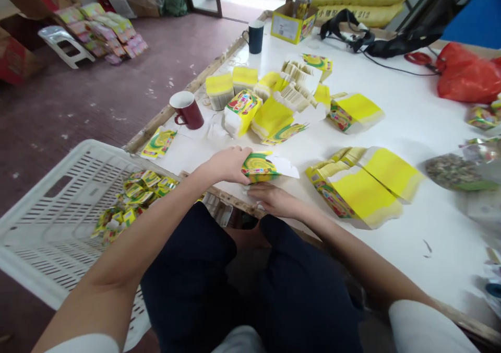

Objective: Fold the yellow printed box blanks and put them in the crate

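Note:
At the near edge of the table, my left hand is closed round the left end of a small yellow printed carton. The carton lies on its side, with a white flap standing out to the right. Just below it is my right hand, fingers curled together by the carton's lower edge. Something small and white shows at those fingertips, too little to name. Behind the carton lie an opened yellow carton and a printed box.
A white plastic basket holding many small yellow packets stands left of my legs. On the table are a maroon mug, a dark mug, yellow carton stacks at right, and a red plastic bag.

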`<state>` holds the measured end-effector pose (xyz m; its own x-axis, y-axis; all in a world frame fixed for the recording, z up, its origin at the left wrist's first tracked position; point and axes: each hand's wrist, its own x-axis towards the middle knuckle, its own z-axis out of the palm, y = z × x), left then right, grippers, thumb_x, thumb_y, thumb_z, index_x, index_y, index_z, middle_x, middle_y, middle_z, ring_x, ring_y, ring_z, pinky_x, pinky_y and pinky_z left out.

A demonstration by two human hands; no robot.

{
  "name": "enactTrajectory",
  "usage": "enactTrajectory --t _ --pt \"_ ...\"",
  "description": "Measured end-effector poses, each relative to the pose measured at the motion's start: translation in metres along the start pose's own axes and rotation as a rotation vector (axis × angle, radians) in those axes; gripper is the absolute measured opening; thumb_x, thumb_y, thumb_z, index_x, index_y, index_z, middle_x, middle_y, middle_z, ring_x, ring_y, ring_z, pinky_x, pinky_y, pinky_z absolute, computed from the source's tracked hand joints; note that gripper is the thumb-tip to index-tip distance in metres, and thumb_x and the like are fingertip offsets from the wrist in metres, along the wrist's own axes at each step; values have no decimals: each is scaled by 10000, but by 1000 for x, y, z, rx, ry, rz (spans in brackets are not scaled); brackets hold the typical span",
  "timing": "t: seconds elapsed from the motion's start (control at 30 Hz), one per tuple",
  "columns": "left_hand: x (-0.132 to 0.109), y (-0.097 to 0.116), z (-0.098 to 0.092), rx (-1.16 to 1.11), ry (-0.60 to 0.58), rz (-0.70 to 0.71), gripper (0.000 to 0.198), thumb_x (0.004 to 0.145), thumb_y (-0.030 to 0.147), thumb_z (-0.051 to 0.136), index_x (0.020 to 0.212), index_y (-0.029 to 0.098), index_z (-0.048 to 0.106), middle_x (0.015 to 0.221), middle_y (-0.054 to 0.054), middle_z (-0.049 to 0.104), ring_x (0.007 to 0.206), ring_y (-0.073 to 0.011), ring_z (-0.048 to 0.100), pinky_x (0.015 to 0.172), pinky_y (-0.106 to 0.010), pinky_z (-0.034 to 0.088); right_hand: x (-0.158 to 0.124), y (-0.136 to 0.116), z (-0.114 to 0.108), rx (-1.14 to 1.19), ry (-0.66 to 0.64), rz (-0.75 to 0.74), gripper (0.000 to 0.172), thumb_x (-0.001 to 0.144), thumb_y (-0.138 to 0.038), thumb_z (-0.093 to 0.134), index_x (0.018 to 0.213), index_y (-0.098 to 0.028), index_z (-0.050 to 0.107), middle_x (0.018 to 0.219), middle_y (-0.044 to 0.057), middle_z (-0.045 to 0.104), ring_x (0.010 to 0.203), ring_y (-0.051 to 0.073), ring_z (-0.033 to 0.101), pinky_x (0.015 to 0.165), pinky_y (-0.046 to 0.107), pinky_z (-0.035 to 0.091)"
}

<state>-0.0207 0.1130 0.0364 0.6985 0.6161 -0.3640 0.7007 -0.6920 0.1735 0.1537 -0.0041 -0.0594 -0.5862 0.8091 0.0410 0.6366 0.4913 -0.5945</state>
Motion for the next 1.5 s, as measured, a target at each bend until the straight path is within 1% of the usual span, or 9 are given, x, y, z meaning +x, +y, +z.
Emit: enactTrajectory --t 0.23,0.33,0.43,0.57,0.7,0.97,1.27,1.37,1.5 --pt "-6 1 19 -22 139 -59 1206 610 582 885 1557 135 286 1553 -305 425 1420 -470 457 1118 -577 406 -4 -40 -18 -44 92 25 284 911 -67 533 1030 -197 755 989 82 793 890 219 744 787 319 562" --pt "-12 -2 21 -84 249 -41 1314 561 623 902 1591 170 222 1659 -296 263 1531 -488 286 1191 -634 295 -11 -48 -43 -111 363 38 241 944 -108 517 980 -209 732 935 60 774 879 213 719 788 315 535" --pt "-27 -4 15 -160 379 -41 1248 620 653 867 1593 180 245 1675 -267 260 1542 -468 280 1208 -643 285 -8 -44 -64 -259 559 180 188 936 -148 569 1051 -176 715 1010 116 738 959 272 675 847 375 525" --pt "-46 -11 17 -171 444 15 831 826 513 765 1509 159 449 1642 -211 390 1527 -395 358 1226 -587 327 4 -36 -70 -371 458 378 297 885 -206 697 1173 -135 695 1137 177 689 1042 334 620 916 437 502" --pt "-46 -20 35 -230 431 66 377 966 318 598 1311 180 664 1494 -146 601 1380 -299 568 1182 -506 433 12 -38 -63 -414 311 490 217 923 -217 665 1120 -141 714 1111 169 677 1040 322 611 911 415 480" --pt "-44 -23 52 -343 512 37 368 953 320 620 1296 200 678 1468 -126 628 1341 -278 585 1168 -504 448 25 -37 -68 -468 227 567 211 897 -259 713 1052 -130 650 1078 193 668 1026 339 613 858 420 497" --pt "-49 -17 55 -408 576 34 394 955 327 609 1325 193 614 1515 -151 566 1411 -284 518 1194 -494 411 29 -33 -74 -273 247 557 234 819 -199 713 964 -199 529 1000 140 690 929 302 652 770 362 470" --pt "-62 -10 51 -477 727 -32 474 924 396 662 1339 187 571 1535 -184 522 1440 -307 483 1212 -513 382 24 -35 -81 -164 334 579 202 817 -188 668 941 -220 512 880 86 686 822 269 655 696 330 437" --pt "-90 18 58 -790 1062 -128 527 910 487 683 1329 205 533 1402 -173 602 1351 -283 558 1146 -476 449 18 -46 -94 2 606 457 201 812 -238 653 934 -243 494 781 22 640 646 204 590 625 313 430"
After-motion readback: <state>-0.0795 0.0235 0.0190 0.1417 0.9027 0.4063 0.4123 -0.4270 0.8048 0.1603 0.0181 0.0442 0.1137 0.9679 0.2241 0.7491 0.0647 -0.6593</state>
